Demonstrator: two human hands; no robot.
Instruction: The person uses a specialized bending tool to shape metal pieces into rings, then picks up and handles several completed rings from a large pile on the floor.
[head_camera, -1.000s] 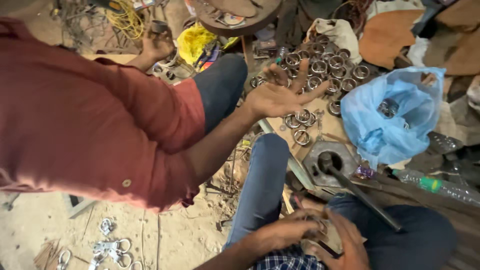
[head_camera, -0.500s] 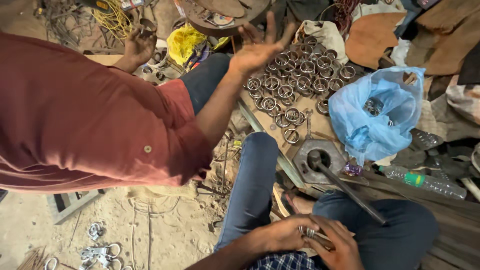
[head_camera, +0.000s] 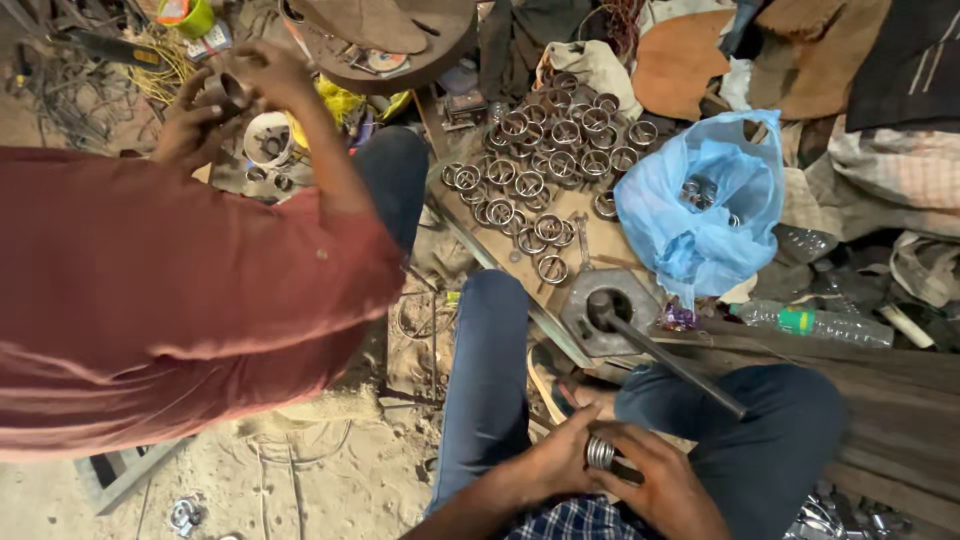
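Observation:
My left hand (head_camera: 556, 466) and my right hand (head_camera: 668, 492) meet low in the view, between my knees in blue jeans. Together they grip a short stack of metal rings (head_camera: 600, 453). Ahead of my knees sits a hexagonal metal block (head_camera: 578, 322) with a dark rod (head_camera: 672, 362) standing in its hole. Beyond it, several loose metal rings (head_camera: 545, 160) lie spread on a board. A co-worker in a red shirt (head_camera: 170, 290) leans in from the left, with both hands (head_camera: 225, 95) raised together on a small dark part.
A blue plastic bag (head_camera: 700, 215) holding more rings lies right of the spread rings. A plastic bottle (head_camera: 820, 322) rests on wooden planks (head_camera: 880, 390) at the right. Wires, cloth and scrap crowd the far side. Sandy floor (head_camera: 330, 480) lies at lower left.
The co-worker's outstretched hand has pulled back from over the rings to the far left and joined the other hand. My hands stay on the ring stack.

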